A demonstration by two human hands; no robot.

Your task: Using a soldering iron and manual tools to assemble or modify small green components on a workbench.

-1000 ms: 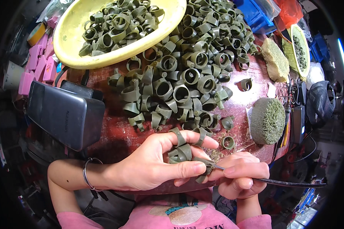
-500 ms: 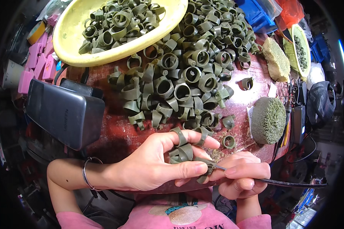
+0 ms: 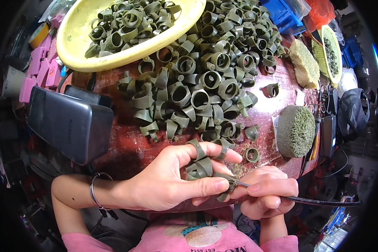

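My left hand (image 3: 172, 180) is closed around several dark green wax rings, with more rings (image 3: 196, 148) threaded over its fingers. Its thumb and fingertips pinch one green ring (image 3: 225, 194) near the table's front edge. From the right, my right hand (image 3: 269, 191) grips a slim metal-tipped tool (image 3: 242, 183), whose point touches or nearly touches that ring. A black rod or cord (image 3: 323, 202) trails rightward from this hand. Just beyond the hands, one loose ring (image 3: 251, 155) lies on the table among green shavings.
A large heap of green rings (image 3: 201, 101) covers the middle of the red table (image 3: 126, 143). Behind it stands a yellow basin (image 3: 113, 65) of rings. At left sits a dark box-shaped device (image 3: 67, 126); at right are a round green block (image 3: 296, 131) and a yellowish slab (image 3: 303, 64).
Both hands keep nearly the same pose on the pinched ring. The heap, basin and device appear shifted very slightly upward and left in the view.
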